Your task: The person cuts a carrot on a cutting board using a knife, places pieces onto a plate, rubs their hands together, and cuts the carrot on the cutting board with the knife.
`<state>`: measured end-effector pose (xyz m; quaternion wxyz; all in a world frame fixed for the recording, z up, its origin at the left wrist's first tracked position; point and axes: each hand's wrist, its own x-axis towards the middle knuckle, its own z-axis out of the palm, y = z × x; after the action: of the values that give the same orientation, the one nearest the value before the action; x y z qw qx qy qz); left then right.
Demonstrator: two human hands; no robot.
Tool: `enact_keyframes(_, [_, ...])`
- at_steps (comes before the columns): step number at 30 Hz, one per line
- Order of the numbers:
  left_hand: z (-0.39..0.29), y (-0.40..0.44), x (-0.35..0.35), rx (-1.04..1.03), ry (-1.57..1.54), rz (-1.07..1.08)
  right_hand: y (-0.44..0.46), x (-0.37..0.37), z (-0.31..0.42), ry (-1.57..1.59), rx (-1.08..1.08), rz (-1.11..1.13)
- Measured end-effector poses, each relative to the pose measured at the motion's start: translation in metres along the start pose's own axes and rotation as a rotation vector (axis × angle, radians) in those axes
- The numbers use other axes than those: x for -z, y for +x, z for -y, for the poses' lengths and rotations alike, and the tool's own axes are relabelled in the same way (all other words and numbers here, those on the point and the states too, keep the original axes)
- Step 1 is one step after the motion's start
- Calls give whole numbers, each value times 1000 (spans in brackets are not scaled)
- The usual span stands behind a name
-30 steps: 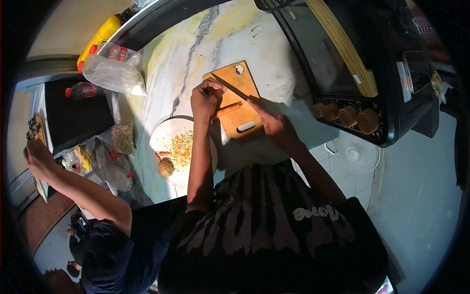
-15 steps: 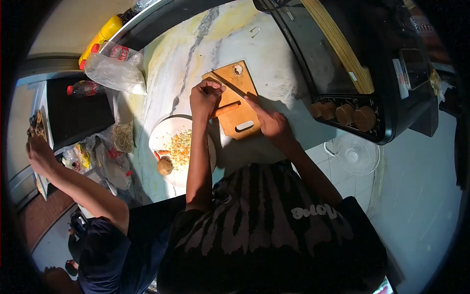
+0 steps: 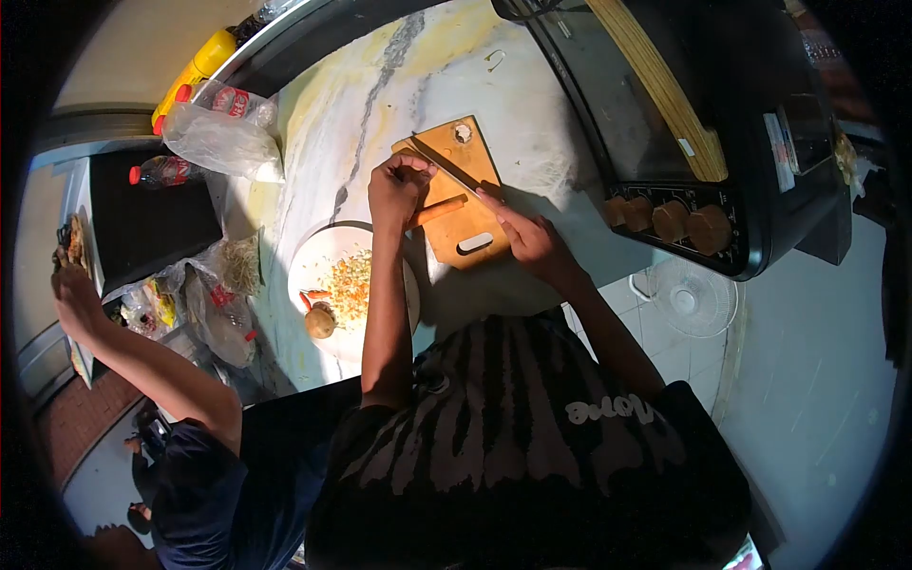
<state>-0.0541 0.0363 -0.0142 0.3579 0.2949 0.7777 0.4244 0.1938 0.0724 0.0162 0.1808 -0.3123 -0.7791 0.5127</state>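
A wooden cutting board (image 3: pixel 465 228) lies on the marble counter. My right hand (image 3: pixel 527 237) is closed on the handle end of a knife (image 3: pixel 445 165), whose blade slants up and left over the board. At the board's left edge my left hand (image 3: pixel 399 190) has its fingers pinched beside the blade; what they hold, if anything, is too small to make out. A carrot piece (image 3: pixel 439 211) lies on the board just below the knife, its left end near my left wrist. Left of my left forearm, a white plate (image 3: pixel 309 261) bears chopped vegetables (image 3: pixel 350 283) and a brown round item (image 3: pixel 320 321).
A black oven (image 3: pixel 750 214) with wooden knobs stands at the right. Bottles in a plastic bag (image 3: pixel 223 142) and more bags (image 3: pixel 218 318) lie at the left. Another person's arm (image 3: pixel 157 370) reaches in at the far left. A fan (image 3: pixel 692 297) stands below right.
My hands, the knife and the carrot piece have hardly moved. The other person's arm and body have shifted slightly left.
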Motion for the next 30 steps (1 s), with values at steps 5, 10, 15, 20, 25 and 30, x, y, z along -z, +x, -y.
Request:
enact_keyframes(5, [-2,-1,1,0,-25,12,0,1,-4,47,-40,31])
enact_keyframes(10, [-2,0,1,21,-67,19,2,0,-7,79,30,-8])
enact_keyframes(15, [1,0,0,-1,-101,35,4,2,-9,-19,-35,4])
enact_keyframes(20, [15,7,-2,5,-131,24,4,-2,-10,-143,3,-53])
enact_keyframes(25, [14,6,-1,4,-119,8,-8,-8,-16,-435,42,-53])
enact_keyframes(30, [6,4,0,60,-57,-5,-9,-12,-14,-492,64,-84])
